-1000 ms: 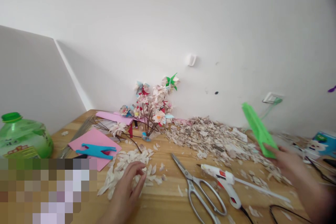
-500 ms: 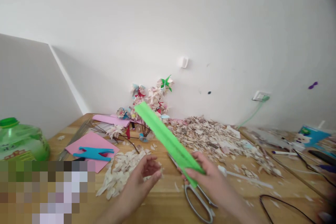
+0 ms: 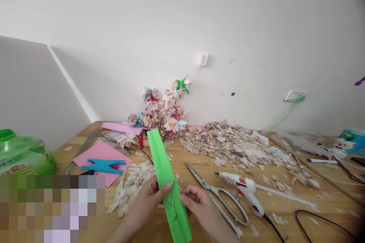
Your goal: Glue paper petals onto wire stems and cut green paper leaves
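A long folded strip of green paper is held over the wooden table, pointing away from me. My left hand grips its left edge with the thumb on top. My right hand pinches its right edge at about the same height. Silver scissors lie just right of my right hand. A white glue gun lies beyond them. A heap of pale paper petals sits under and left of my left hand.
A bunch of paper flowers stands by the wall. Pink paper with blue cut-outs lies left, a green bottle far left. A wide pile of paper scraps covers the right. A black cable runs near the front right.
My right hand carried the green strip from the far right to the middle in front of me. My left hand lifted off the petals and took hold of the strip.
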### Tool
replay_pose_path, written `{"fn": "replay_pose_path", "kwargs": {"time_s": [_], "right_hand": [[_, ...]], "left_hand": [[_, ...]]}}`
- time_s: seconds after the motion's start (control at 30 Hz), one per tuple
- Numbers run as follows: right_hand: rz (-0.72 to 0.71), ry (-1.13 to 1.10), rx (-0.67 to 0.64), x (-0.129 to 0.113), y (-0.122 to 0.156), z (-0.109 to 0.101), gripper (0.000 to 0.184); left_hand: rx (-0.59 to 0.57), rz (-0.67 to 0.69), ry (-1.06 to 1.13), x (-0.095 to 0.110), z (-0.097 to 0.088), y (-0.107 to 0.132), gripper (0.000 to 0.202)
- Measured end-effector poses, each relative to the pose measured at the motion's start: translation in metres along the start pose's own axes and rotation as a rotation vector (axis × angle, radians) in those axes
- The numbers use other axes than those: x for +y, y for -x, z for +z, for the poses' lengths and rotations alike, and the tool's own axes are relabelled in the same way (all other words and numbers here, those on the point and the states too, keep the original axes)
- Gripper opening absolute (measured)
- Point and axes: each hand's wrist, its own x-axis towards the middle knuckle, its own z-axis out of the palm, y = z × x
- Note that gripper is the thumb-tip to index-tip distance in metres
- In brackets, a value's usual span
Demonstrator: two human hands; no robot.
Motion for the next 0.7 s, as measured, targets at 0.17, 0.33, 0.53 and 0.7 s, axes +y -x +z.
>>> {"fn": "replay_pose_path", "kwargs": {"time_s": [0.17, 0.33, 0.53, 0.7], "right_hand": [[-0.030, -0.034, 0.151, 0.005, 0.001, 0.001, 0.032], [-0.077, -0.027, 0.181, 0.002, 0.002, -0.001, 0.035], [-0.121, 0.132, 0.093, 0.000, 0.007, -0.009, 0.038], [-0.170, 0.184, 0.034, 0.001, 0.007, -0.013, 0.028]], "left_hand": [[-0.156, -0.024, 0.079, -0.007, -0.004, 0.000, 0.031], [-0.140, 0.031, 0.130, -0.012, 0.004, -0.003, 0.030], [-0.034, 0.060, 0.051, -0.021, 0.009, -0.005, 0.029], [0.004, 0.094, -0.035, -0.032, 0.010, -0.007, 0.027]]}}
